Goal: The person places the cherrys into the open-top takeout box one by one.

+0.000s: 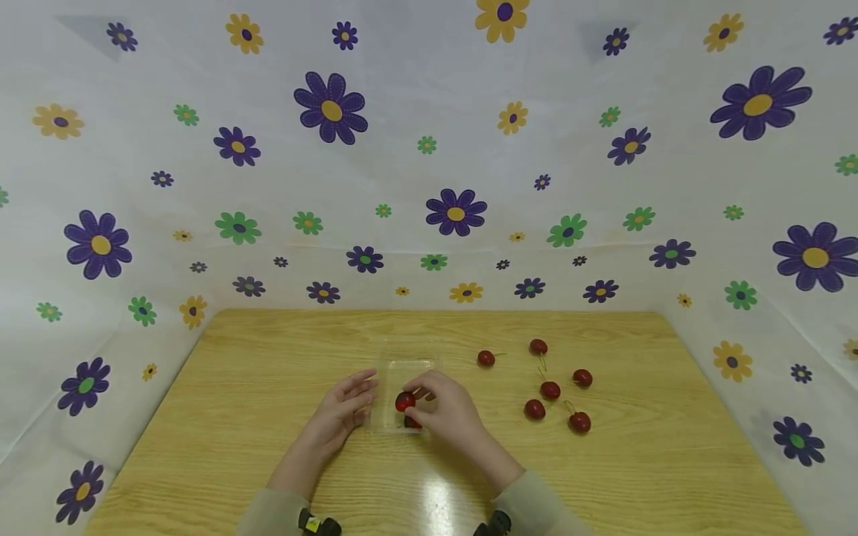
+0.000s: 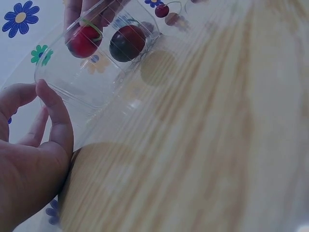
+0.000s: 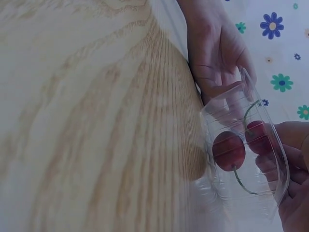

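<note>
A clear plastic container [image 1: 395,363] sits on the table between the two hands. My right hand [image 1: 445,406] reaches into it and pinches a red cherry [image 1: 405,402] between thumb and fingers. A second, darker cherry [image 3: 229,151] lies on the container's bottom, its green stem visible in the right wrist view. Through the clear wall, the left wrist view shows the held cherry [image 2: 84,42] beside the lying one [image 2: 127,43]. My left hand [image 1: 342,409] rests against the container's left side, its fingertips touching the wall and rim, with fingers loosely extended.
Several dark red cherries with stems lie on the wooden table [image 1: 268,357] right of the container, among them one near cherry [image 1: 579,422] and one far cherry [image 1: 538,347]. A white flower-printed cloth [image 1: 402,171] stands behind and at both sides.
</note>
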`<state>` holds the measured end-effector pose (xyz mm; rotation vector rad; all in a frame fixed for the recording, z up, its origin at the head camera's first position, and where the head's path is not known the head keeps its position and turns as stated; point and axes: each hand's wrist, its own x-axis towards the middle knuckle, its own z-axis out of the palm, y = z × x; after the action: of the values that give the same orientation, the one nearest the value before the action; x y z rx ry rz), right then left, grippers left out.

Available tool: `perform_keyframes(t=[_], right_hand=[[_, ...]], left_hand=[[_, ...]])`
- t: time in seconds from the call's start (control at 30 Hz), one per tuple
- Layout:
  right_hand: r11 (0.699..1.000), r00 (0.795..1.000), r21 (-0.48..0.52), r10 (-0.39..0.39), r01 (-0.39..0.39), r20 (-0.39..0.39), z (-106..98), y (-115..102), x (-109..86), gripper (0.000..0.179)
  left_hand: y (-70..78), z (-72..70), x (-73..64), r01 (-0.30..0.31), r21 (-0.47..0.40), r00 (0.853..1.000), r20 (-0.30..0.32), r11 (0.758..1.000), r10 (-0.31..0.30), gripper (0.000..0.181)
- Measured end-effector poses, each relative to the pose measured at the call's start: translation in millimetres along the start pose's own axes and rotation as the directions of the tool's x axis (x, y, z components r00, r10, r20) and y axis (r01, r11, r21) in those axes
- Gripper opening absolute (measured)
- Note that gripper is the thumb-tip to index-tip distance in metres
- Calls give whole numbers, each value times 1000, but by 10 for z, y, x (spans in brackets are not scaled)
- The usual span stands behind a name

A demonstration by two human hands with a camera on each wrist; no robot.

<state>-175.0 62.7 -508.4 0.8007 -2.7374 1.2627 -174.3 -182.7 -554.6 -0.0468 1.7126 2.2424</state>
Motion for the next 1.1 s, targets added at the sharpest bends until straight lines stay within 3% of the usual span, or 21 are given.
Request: perform_keyframes(t=[0.67,0.93,1.1], right_hand=[[987,1000,162,14,-13,-7,-51,29,6,27],[936,997,344,73,-77,26,-116,99,20,27],[902,997,425,76,-77,20,-159,153,41,25]], left_hand=[[-25,8,16,-4,8,1000,-9,1000,4,57],[-17,4,9,-9,13,1000,-6,1000,9,56],[-15,12,8,-8,6,1000,-10,1000,8,56]])
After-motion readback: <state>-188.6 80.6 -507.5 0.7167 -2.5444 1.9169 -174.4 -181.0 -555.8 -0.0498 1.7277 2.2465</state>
